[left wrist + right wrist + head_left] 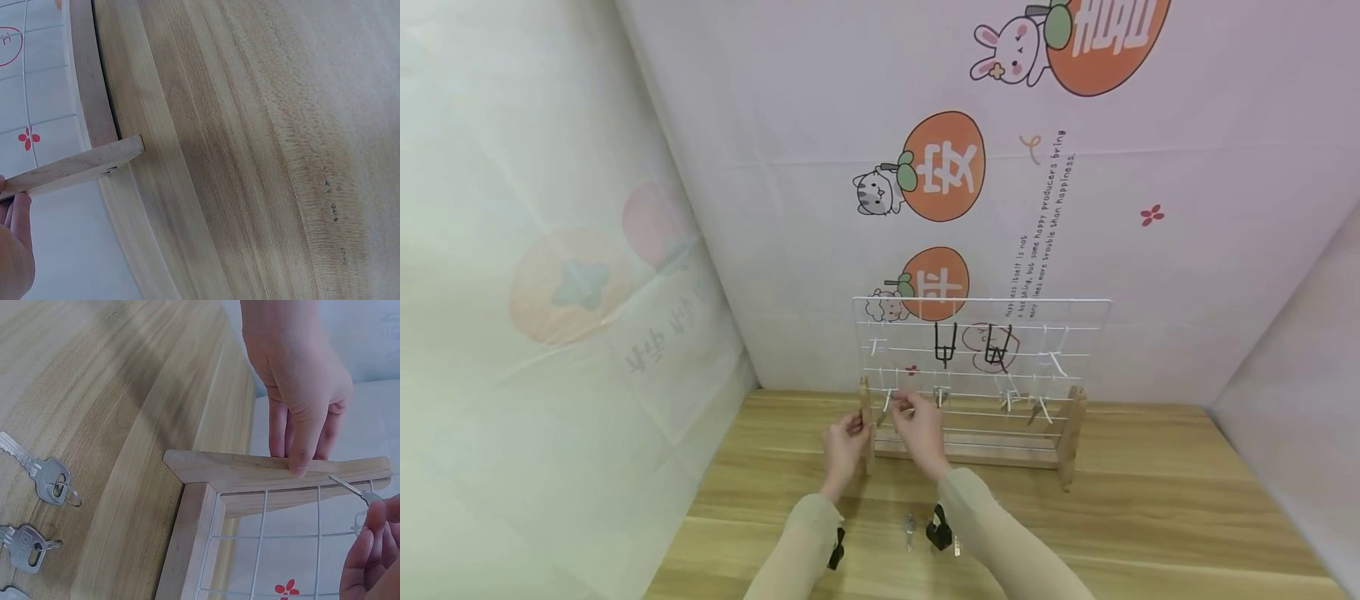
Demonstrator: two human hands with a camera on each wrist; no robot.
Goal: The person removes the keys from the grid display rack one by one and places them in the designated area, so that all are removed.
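A white wire grid rack [982, 298] stands on wooden feet at the table's far side. My left hand [844, 450] grips the rack's left wooden post [237, 469], thumb on one face and fingers behind. Between the thumb and fingers of my right hand [922, 429] is a small metal key [351, 487], its blade pointing out toward the post in the right wrist view. That hand is close to a white hook [889, 398] at the grid's lower left. Whether the key's ring touches the hook, I cannot tell.
Several loose keys, among them one ringed key [53, 481] and another [26, 549], lie on the wooden table [775, 467]. Two black hooks [945, 350] and more white hooks [1054, 362] hang on the grid. Small silvery items [1009, 398] are at lower hooks. A printed cloth [805, 233] hangs behind.
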